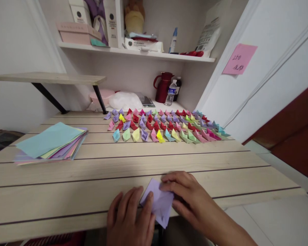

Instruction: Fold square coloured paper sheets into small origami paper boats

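A folded piece of light purple paper lies at the front edge of the wooden table, its lower corner reaching past the edge. My left hand holds it from the left, one fingertip pressed on top and the other fingers bent on the tabletop. From the right, my right hand grips the paper's side, with fingertips on its upper face and the thumb close to its lower edge. Farther back stand several rows of small folded paper boats in many colours. To the left is a stack of coloured paper sheets, light blue on top.
The slatted wooden table carries a small raised shelf at back left. Behind it stand a dark red jug, a water bottle and a white plastic bag. A pink note is stuck to the right wall.
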### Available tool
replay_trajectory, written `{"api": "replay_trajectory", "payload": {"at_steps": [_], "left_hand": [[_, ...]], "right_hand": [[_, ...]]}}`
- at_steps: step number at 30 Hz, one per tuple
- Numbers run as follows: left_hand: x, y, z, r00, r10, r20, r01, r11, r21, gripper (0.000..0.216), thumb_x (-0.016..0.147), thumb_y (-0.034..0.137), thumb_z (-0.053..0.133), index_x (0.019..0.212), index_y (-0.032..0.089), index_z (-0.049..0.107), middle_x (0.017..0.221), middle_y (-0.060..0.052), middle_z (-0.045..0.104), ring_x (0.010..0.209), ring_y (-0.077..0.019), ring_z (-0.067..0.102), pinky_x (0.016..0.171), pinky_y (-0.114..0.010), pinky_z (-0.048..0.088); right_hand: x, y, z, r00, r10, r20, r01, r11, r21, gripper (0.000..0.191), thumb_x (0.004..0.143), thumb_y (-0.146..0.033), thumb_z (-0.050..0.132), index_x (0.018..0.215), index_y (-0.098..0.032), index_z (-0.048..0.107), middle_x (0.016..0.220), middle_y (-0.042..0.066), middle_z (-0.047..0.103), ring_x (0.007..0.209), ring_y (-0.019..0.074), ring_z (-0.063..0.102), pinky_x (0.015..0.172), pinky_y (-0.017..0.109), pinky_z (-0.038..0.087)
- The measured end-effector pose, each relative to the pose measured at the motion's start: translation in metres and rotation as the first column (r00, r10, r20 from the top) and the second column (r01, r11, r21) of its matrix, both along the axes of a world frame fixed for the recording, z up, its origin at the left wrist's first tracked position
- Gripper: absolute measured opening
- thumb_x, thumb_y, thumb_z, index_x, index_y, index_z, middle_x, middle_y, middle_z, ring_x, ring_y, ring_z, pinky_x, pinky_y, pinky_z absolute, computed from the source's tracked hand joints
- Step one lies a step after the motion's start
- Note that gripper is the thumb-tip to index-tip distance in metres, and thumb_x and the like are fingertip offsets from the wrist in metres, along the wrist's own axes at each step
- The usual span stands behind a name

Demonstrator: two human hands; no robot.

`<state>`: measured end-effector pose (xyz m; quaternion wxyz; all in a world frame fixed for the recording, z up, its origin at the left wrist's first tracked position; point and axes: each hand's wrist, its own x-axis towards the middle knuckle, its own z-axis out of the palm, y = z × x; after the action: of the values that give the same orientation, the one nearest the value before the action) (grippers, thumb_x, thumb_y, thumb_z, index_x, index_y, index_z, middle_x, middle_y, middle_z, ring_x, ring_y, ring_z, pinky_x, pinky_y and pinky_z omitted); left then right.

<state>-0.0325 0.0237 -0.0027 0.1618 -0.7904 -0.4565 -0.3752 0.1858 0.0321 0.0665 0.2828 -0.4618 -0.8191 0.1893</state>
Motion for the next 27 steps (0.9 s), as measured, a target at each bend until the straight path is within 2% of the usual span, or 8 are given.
{"api": "replay_trajectory", "payload": {"at_steps": [3,5,7,9,11,15,20,27], "left_hand": [[0.001,-0.001,-0.002,1.000,-0.010,0.020,0.010,1.000,0.005,0.036,0.088,0.014,0.052,0.116,0.029,0.070,0.115,-0.007,0.074,0.108,-0.0257,0.061,0.105,-0.047,0.034],[0.002,-0.002,-0.002,1.000,-0.011,0.017,0.011,1.000,0.010,0.036,0.088,0.013,0.053,0.116,0.028,0.070,0.115,-0.007,0.074,0.108,-0.0260,0.062,0.105,-0.047,0.034],[0.001,-0.003,-0.001,1.000,-0.011,0.000,0.011,1.000,0.008,0.037,0.088,0.013,0.054,0.117,0.027,0.069,0.115,-0.007,0.074,0.109,-0.0260,0.062,0.105,-0.047,0.034],[-0.002,-0.002,0.002,0.999,-0.012,-0.030,0.012,1.000,-0.007,0.037,0.088,0.013,0.054,0.119,0.027,0.069,0.117,-0.006,0.074,0.110,-0.0254,0.062,0.105,-0.046,0.034],[-0.007,-0.001,0.006,0.995,-0.037,-0.090,0.036,0.999,-0.011,0.036,0.088,0.016,0.057,0.120,0.027,0.068,0.117,-0.005,0.074,0.110,-0.0246,0.062,0.103,-0.044,0.034],[-0.014,0.003,0.016,0.978,-0.099,-0.183,0.098,0.995,-0.014,0.037,0.086,0.022,0.062,0.122,0.026,0.068,0.114,-0.004,0.075,0.107,-0.0236,0.062,0.098,-0.041,0.036],[-0.013,0.002,0.019,0.991,-0.089,-0.098,0.084,0.995,-0.056,0.034,0.086,0.023,0.063,0.119,0.028,0.069,0.114,-0.003,0.074,0.107,-0.0230,0.062,0.096,-0.040,0.038],[-0.009,0.000,0.020,0.994,-0.103,-0.042,0.098,0.989,-0.109,0.035,0.089,0.021,0.059,0.123,0.027,0.066,0.116,-0.004,0.071,0.110,-0.0234,0.058,0.097,-0.041,0.037]], "right_hand": [[0.012,-0.010,0.005,0.995,-0.058,-0.077,0.052,0.996,-0.072,0.027,0.092,-0.023,0.066,0.116,-0.035,0.071,0.123,0.007,0.068,0.116,0.0302,0.060,0.098,0.047,0.049],[0.013,-0.017,0.008,0.982,-0.116,-0.149,0.110,0.993,-0.051,0.024,0.096,-0.027,0.060,0.116,-0.035,0.071,0.124,0.006,0.069,0.119,0.0303,0.060,0.099,0.048,0.049],[0.009,-0.021,0.008,0.979,-0.129,-0.157,0.136,0.990,0.035,0.036,0.097,-0.028,0.059,0.132,-0.037,0.063,0.134,0.006,0.065,0.129,0.0318,0.055,0.108,0.054,0.042],[0.004,-0.023,0.005,0.996,-0.054,-0.071,0.060,0.994,0.086,0.053,0.095,-0.028,0.064,0.146,-0.038,0.050,0.143,0.005,0.060,0.138,0.0332,0.047,0.116,0.058,0.030],[0.000,-0.022,0.000,1.000,0.030,-0.003,-0.029,0.997,0.065,0.059,0.094,-0.028,0.066,0.149,-0.038,0.046,0.143,0.005,0.060,0.138,0.0326,0.048,0.118,0.058,0.028],[0.002,-0.020,-0.007,1.000,0.008,0.006,-0.008,1.000,-0.015,0.048,0.097,-0.030,0.062,0.144,-0.038,0.053,0.143,0.004,0.061,0.134,0.0294,0.050,0.115,0.052,0.034],[0.004,-0.015,0.000,0.998,0.042,0.055,-0.039,0.998,-0.059,0.049,0.094,-0.039,0.068,0.140,-0.036,0.055,0.141,0.004,0.060,0.133,0.0281,0.049,0.111,0.048,0.037],[0.001,-0.007,0.003,1.000,-0.029,0.003,0.029,0.996,-0.087,0.027,0.095,-0.034,0.067,0.121,-0.030,0.065,0.128,0.003,0.067,0.122,0.0241,0.056,0.106,0.044,0.038]]}}
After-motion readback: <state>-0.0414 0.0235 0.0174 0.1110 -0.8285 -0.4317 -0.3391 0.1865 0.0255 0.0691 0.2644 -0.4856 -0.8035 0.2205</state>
